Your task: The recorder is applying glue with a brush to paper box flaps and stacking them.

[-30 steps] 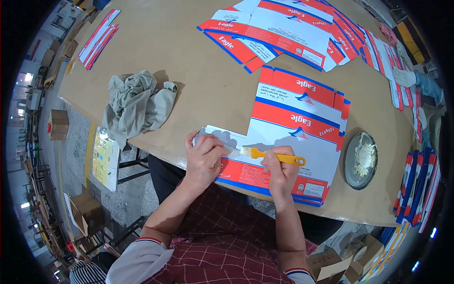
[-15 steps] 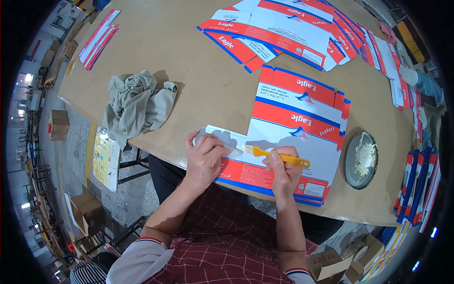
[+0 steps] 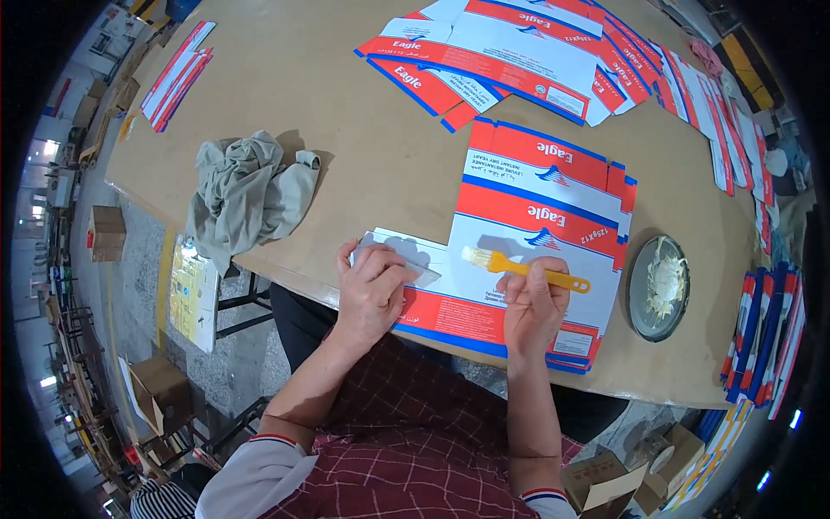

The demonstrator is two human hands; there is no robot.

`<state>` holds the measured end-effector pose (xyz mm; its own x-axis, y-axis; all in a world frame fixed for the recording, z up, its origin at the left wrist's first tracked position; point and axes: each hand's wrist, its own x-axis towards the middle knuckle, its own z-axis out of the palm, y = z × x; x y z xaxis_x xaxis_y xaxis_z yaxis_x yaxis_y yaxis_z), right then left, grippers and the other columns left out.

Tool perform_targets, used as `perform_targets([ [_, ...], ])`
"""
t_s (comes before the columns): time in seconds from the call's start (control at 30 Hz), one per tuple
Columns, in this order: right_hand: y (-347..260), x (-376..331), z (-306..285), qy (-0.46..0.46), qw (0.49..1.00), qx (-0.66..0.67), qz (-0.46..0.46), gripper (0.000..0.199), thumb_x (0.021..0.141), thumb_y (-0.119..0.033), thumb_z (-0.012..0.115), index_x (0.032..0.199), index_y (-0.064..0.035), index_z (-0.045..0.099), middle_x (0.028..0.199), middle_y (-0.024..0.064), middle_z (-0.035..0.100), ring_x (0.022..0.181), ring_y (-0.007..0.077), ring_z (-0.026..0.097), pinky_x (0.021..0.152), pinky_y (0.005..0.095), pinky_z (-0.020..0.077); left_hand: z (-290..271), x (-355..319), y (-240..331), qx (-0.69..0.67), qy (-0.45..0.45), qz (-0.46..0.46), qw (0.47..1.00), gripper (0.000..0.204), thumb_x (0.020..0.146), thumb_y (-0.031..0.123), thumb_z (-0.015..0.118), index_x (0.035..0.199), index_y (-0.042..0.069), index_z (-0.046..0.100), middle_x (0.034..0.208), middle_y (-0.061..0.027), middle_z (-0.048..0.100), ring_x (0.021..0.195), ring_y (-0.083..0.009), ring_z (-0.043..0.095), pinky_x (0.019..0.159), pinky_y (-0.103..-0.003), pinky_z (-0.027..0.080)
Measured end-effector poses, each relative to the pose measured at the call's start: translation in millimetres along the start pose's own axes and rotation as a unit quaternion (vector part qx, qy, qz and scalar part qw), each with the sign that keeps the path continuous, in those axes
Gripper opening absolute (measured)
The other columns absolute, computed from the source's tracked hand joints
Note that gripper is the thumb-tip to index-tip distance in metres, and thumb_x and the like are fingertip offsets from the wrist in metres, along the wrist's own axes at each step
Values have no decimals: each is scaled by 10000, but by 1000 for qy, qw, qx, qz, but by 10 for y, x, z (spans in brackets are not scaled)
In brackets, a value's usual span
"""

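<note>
My right hand (image 3: pixel 534 316) grips a flat brush by its yellow handle (image 3: pixel 553 275). The pale bristles (image 3: pixel 475 256) point left, above the printed white panel of a flat carton blank (image 3: pixel 497 225) in red, white and blue. My left hand (image 3: pixel 373 292) rests with curled fingers at the blank's narrow white flap (image 3: pixel 406 245). A pale, pointed piece (image 3: pixel 422 273) shows beside its fingertips; what it is, and how the fingers hold it, is unclear. On the right, a dark round dish (image 3: pixel 641 298) holds creamy white paste (image 3: pixel 667 290).
A crumpled grey-green cloth (image 3: pixel 252 195) lies left on the brown table (image 3: pixel 363 156). Overlapping carton blanks (image 3: pixel 519 56) cover the far side. More folded cartons (image 3: pixel 761 337) stand at the right edge, and a narrow stack (image 3: pixel 177 78) lies far left. Part of another person (image 3: pixel 782 173) shows at far right.
The brush has risen off the white flap and moved right and slightly away from me with my right hand. My left hand has stayed nearly in place.
</note>
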<state>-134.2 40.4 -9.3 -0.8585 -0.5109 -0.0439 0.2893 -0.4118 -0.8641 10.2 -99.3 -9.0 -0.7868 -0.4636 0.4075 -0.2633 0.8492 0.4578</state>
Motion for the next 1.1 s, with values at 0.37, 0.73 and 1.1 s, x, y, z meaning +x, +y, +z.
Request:
perform_targets([
  [0.37,24,31,-44,27,997,69,20,91,909,-168,508,889,-80,512,615,31,502,548,85,476,624,290,479,-23,53,63,41,-96,106,989,393,615,22,647,1007,36,612,1005,-76,583,960,-257,542,800,-364,468],
  [0.73,1,45,-68,20,989,145,21,89,921,-173,478,910,-97,523,645,18,521,621,82,538,620,277,492,-121,168,-163,-313,-138,-207,917,271,741,-39,525,991,2,620,956,-128,603,917,-259,574,778,-314,479],
  [1.1,-31,28,-89,86,967,230,68,87,909,-191,498,968,-129,514,797,-11,552,670,74,539,603,285,470,400,2455,-1055,172,-87,48,980,969,606,448,751,1376,163,236,1419,-162,232,1314,-323,224,1018,-571,202],
])
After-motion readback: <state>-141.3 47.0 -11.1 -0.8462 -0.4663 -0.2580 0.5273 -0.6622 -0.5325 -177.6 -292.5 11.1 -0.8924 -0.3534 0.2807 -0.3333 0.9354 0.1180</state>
